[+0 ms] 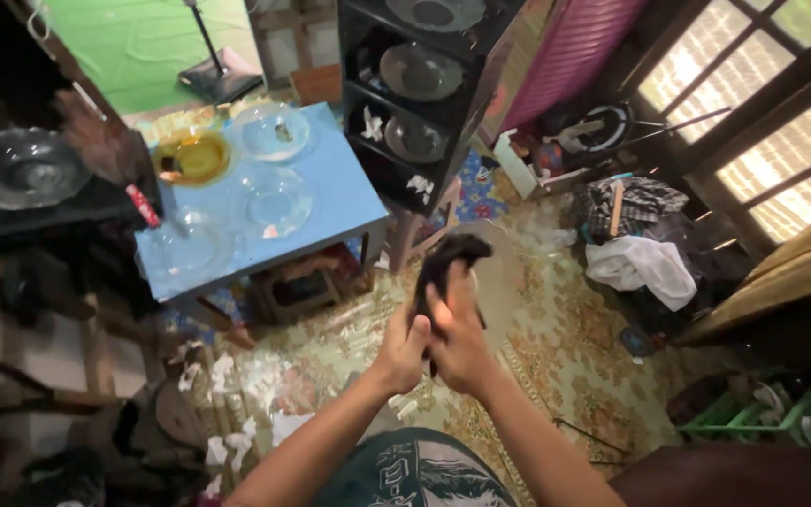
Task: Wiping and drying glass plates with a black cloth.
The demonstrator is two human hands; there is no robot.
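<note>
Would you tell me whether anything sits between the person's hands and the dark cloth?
Nothing visible does: the left hand and right hand both already grip the dark cloth directly, held up above the patterned floor.

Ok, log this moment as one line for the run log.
left hand: grips dark cloth | right hand: grips same cloth | below: patterned floor | left: blue table, glass dishes

The cloth in both hands is black; the table at the far left is light blue; one bowl on it is amber; the floor bears a gold-and-cream floral pattern; the shelf is black.
</note>
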